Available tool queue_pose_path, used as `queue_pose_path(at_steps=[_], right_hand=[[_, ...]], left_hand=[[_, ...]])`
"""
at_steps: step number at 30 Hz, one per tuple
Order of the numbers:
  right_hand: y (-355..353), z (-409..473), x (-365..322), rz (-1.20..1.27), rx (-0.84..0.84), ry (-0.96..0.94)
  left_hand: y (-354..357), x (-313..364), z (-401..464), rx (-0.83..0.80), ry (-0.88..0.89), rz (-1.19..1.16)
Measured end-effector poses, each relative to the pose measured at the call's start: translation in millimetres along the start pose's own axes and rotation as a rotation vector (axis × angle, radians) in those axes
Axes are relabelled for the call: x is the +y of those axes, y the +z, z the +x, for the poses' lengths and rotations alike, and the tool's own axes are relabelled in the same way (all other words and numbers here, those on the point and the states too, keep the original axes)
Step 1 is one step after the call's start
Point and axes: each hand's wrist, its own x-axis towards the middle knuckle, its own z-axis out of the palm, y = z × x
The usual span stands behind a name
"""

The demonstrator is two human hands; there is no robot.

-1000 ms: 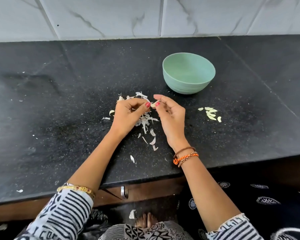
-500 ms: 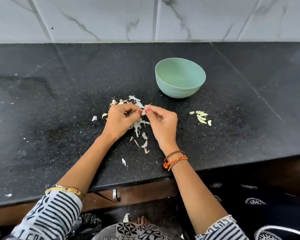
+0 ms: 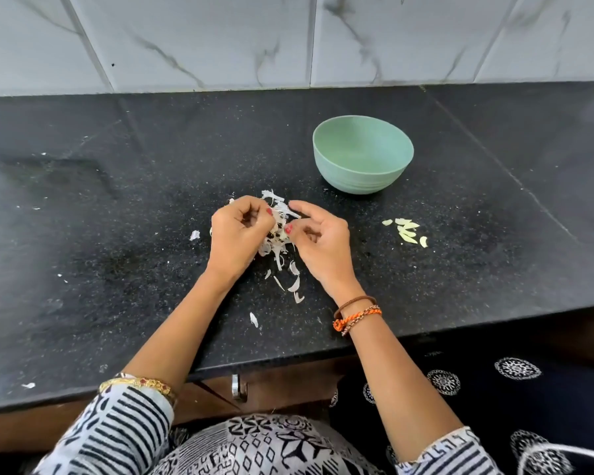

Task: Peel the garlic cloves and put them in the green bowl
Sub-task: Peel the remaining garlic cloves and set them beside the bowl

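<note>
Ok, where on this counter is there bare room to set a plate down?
The widest bare stretch of the black granite counter lies left of the left hand, with only stray flecks. Another runs behind the round green bowl to the wall. It is crowded around both hands, over the white garlic skins, and by the pale cloves beyond the right hand.

No readable text, label, brand, number or sign is showing anywhere in the head view.
</note>
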Motion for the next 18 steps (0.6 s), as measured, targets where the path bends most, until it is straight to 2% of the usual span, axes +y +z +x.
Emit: queue_pose_path(at_steps=[4, 8, 11, 14, 18], right_hand=[[-1.1, -1.7, -3.0, 0.014, 0.028, -0.001], [-3.3, -1.1, -6.7, 0.093, 0.133, 0.0], [-3.8, -2.9, -6.3, 0.119, 0.177, -0.008], [-5.2, -4.5, -5.8, 0.125, 0.177, -0.04], [-4.5, -3.0, -8.2, 0.16, 0.138, -0.082]], left_hand=[[-7.6, -7.2, 6.0, 0.067, -0.074, -0.054], [-1.2, -0.9, -1.7, -0.121, 0.002, 0.075], [-1.1, -3.5, -0.3, -0.158, -0.014, 0.022], [-2.9, -6.4, 1.1, -0.221, 0.003, 0.028], [-2.8, -1.4, 2.2, -0.247, -0.018, -0.09]])
